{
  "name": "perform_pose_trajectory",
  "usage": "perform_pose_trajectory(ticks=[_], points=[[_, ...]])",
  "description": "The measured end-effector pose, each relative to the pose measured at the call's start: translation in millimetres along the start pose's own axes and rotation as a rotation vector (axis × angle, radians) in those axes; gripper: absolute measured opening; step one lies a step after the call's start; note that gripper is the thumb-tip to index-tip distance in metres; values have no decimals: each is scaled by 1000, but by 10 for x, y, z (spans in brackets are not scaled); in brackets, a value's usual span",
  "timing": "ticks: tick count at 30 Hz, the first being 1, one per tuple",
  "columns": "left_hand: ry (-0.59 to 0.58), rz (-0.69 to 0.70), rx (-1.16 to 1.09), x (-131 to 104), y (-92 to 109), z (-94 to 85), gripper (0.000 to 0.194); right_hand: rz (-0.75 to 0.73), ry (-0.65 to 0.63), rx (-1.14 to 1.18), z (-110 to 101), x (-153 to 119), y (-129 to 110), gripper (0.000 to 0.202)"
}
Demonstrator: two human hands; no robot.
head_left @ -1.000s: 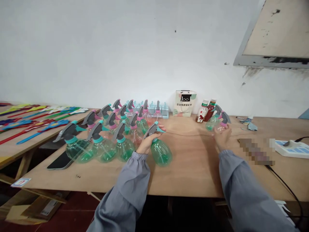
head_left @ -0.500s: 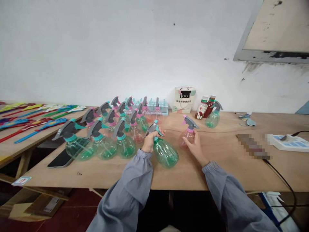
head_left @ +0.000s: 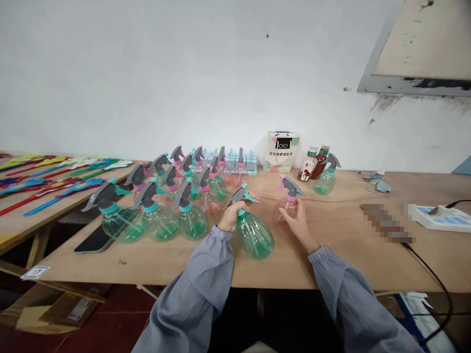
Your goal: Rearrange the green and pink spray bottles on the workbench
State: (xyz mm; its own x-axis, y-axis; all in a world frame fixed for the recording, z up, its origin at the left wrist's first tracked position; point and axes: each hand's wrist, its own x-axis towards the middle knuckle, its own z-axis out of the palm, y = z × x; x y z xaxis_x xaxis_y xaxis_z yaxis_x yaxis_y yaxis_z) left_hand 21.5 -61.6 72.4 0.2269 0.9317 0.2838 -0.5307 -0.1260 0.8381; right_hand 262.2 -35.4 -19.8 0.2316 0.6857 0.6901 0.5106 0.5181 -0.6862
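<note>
My left hand point(head_left: 232, 215) is closed around the neck of a green spray bottle point(head_left: 255, 236) with a grey and teal trigger head. The bottle leans, its base toward the lower right. To its right, my right hand point(head_left: 297, 219) wraps the side of a pink spray bottle point(head_left: 283, 208), which has a grey and pink head and stands upright on the table. Left of my hands, several more spray bottles point(head_left: 193, 223) stand in rows, some green and some pink. A lone green spray bottle point(head_left: 324, 181) stands farther back on the right.
Behind the rows sits a light blue rack point(head_left: 250, 162). A paper bag point(head_left: 281, 153) and two drink bottles point(head_left: 308, 164) stand by the wall. A black phone point(head_left: 90, 241) lies at left, a white power strip point(head_left: 437, 219) at right. Colourful hand-shaped items point(head_left: 64, 198) cover the left table.
My left hand's fingers have shifted off the teal trigger, now more visible, and its bottle has moved slightly lower. My right hand stays on the pink bottle.
</note>
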Motion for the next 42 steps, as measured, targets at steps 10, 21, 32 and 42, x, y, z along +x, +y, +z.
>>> perform_pose_trajectory(ticks=[10,21,32,42], points=[[152,-30,-33,87,-2,-49,17,21,-3,4,1,-7,3,68],[180,45,47,69,15,-61,17,33,-13,3,-9,3,-3,69],[141,88,246,41,70,-88,13,26,-9,4,-9,1,-3,69],[388,348,883,73,147,-71,22,54,-24,8,-6,8,1,71]])
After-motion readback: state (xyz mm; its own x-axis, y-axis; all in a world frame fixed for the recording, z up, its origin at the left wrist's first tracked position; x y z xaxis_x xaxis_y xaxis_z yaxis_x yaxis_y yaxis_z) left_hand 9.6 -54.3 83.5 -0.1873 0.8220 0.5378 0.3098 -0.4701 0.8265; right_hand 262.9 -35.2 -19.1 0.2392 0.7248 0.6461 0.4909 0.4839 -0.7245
